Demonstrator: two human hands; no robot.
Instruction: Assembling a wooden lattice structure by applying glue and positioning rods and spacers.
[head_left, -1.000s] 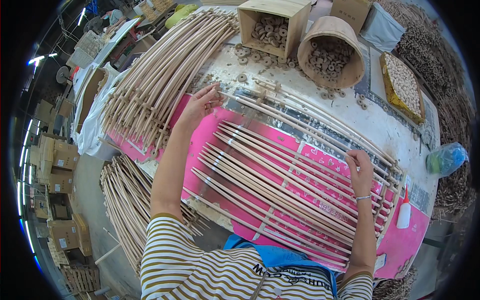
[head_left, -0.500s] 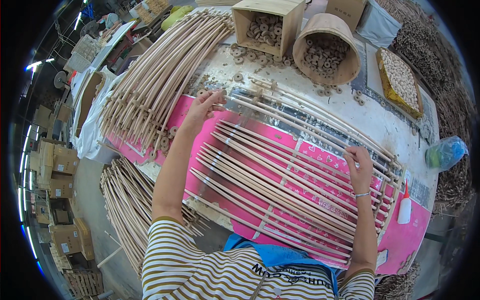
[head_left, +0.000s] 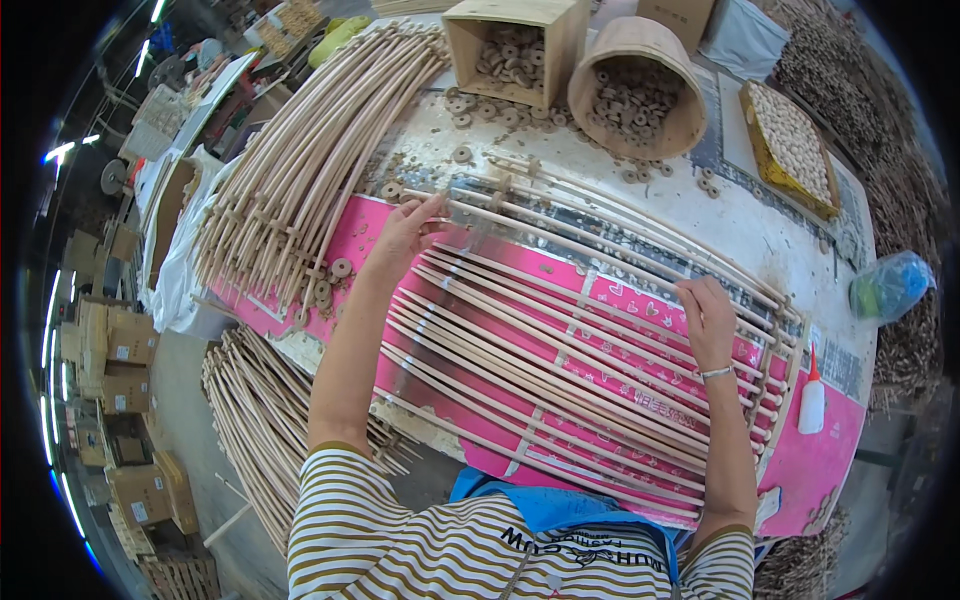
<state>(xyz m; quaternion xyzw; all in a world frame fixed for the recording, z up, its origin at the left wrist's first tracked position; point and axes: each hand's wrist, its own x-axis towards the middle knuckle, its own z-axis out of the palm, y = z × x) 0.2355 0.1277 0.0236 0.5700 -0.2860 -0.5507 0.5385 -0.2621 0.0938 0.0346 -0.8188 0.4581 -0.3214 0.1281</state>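
A long pale wooden rod (head_left: 570, 242) stretches between my hands above the table. My left hand (head_left: 408, 232) is closed at its left end, fingertips pinched together. My right hand (head_left: 709, 322) pinches the same rod farther right, thumb and fingers pressed together. In front of me several similar rods (head_left: 560, 365) lie side by side on the pink sheet (head_left: 520, 268), their right ends at a wooden rack (head_left: 782, 400) with small round pieces on them. Beyond my hands, more rods with wooden rings (head_left: 504, 180) lie on the table.
A big stack of rods (head_left: 300, 150) lies at the left, with another bundle (head_left: 255, 430) lower down. A wooden box (head_left: 573, 40) and a tub (head_left: 690, 110) hold wooden rings. A yellow tray (head_left: 765, 165), a glue bottle (head_left: 811, 408) and a plastic bag (head_left: 890, 290) are at the right.
My right hand has shifted slightly left along the rod, and its fingers have closed more. My left hand has moved slightly down and right. The whole view has shifted a little.
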